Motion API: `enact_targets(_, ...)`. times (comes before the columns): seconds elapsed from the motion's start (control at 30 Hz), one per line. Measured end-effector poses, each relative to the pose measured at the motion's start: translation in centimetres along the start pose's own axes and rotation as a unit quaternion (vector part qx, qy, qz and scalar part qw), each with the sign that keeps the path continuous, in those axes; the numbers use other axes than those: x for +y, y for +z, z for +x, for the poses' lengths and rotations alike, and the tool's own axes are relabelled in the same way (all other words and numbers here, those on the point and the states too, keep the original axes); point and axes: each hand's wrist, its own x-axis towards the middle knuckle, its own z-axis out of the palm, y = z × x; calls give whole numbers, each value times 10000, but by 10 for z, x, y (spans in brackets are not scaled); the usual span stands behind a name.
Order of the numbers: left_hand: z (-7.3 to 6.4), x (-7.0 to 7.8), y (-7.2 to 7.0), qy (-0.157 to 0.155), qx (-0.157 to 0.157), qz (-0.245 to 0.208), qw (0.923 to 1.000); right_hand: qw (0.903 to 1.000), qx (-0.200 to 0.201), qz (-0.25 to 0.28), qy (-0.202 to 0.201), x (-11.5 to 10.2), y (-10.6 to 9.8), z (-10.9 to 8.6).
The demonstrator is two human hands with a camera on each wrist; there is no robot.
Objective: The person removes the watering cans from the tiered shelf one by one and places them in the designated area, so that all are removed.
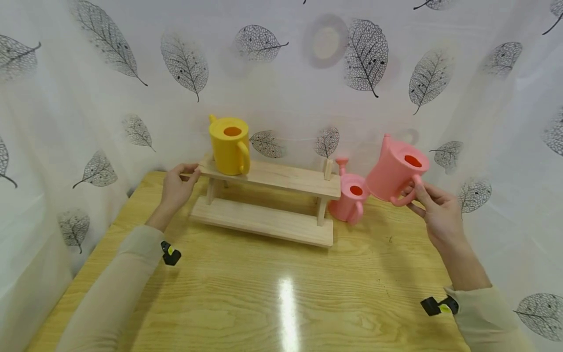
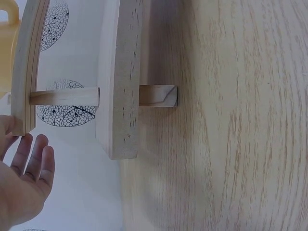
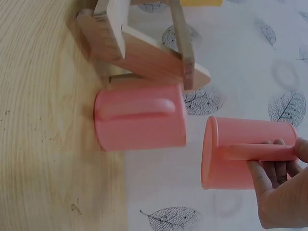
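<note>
My right hand (image 1: pixel 442 215) grips the handle of a pink watering can (image 1: pixel 391 171), which is tilted and held up off the table. In the right wrist view the fingers curl round that can's handle (image 3: pixel 260 152). A second pink watering can (image 1: pixel 347 203) stands on the table beside the right end of a two-tier wooden shelf (image 1: pixel 264 220). My left hand (image 1: pixel 177 188) pinches the left end of the shelf's upper board (image 2: pixel 25 72), thumb on one side and fingers on the other. Near that end, a yellow watering can (image 1: pixel 228 146) stands on the upper board.
The wood-grain table (image 1: pixel 228 293) reaches back to a pale curtain (image 1: pixel 281 88) printed with dark leaves. A short wooden upright (image 1: pixel 328 169) sticks up at the upper board's right end. Black wrist cameras (image 1: pixel 170 254) sit on both wrists.
</note>
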Motion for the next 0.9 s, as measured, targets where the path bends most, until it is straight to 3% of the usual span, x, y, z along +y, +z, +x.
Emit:
enact_targets(0.2,0,0,0,-18,-11,1,10000,9993,283,-249,2,18,-24,3)
enact_targets(0.33,0,-1,0,10,0,-17,10000,9995,267,-116,77,35,-38,11)
enact_targets(0.5,0,0,-1,54,6,12,10000,9985,269,-353,327,61,-53,18)
enact_targets(0.9,0,1,0,17,-12,-21,10000,9942,-18,-1027,306,95,-51,24)
